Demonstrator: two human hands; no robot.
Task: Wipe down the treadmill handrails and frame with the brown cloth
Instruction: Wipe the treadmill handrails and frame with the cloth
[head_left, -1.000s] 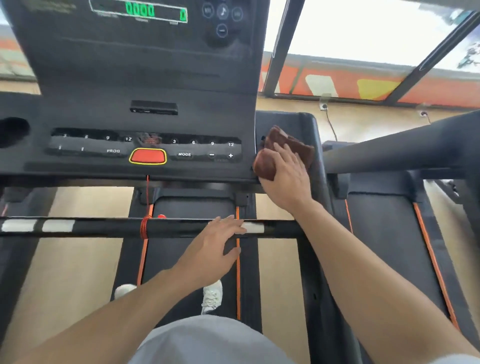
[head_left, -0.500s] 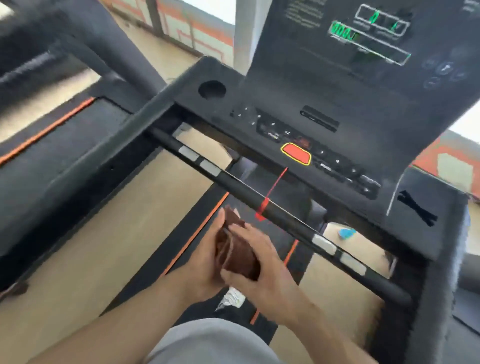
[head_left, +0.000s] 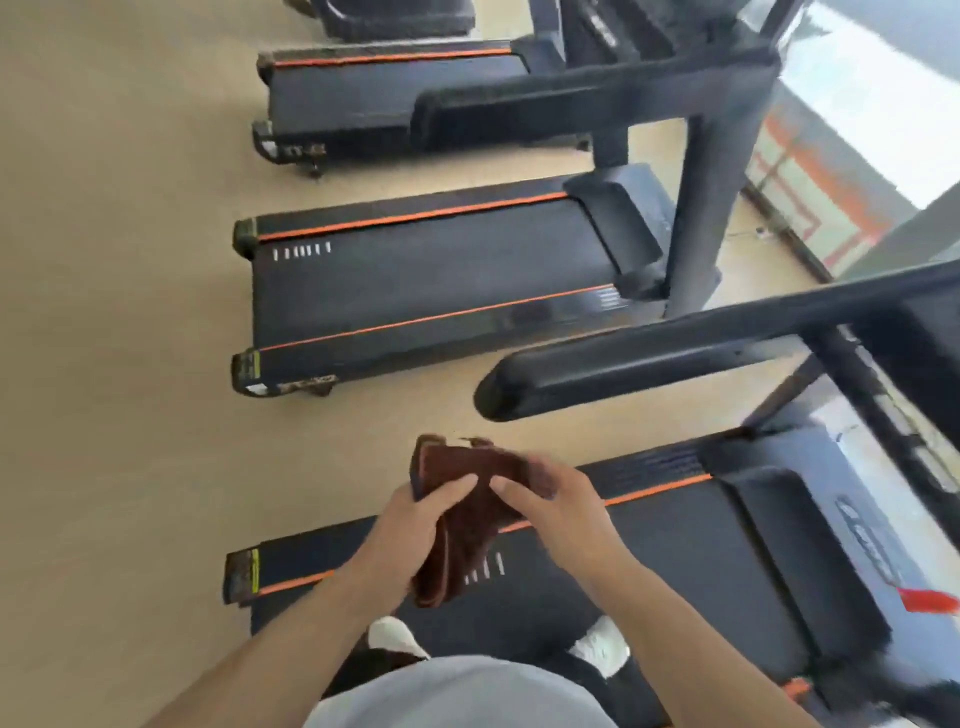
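Both hands hold the folded brown cloth in front of my body, above the belt of the treadmill I stand on. My left hand grips its left side with fingers across the top. My right hand pinches its right edge. The black left handrail of this treadmill runs diagonally above and to the right of the cloth, and neither hand touches it. Its rounded end points left, a short way from the cloth.
A second treadmill lies beyond the handrail, and a third farther back, each with its own handrail and upright post. Tan floor fills the left side. A red safety clip hangs at right. My white shoes stand on the belt.
My view has swung left, away from the console toward the left handrail and neighbouring treadmills. The cloth went from my right hand on the console's right side into both hands at my front.
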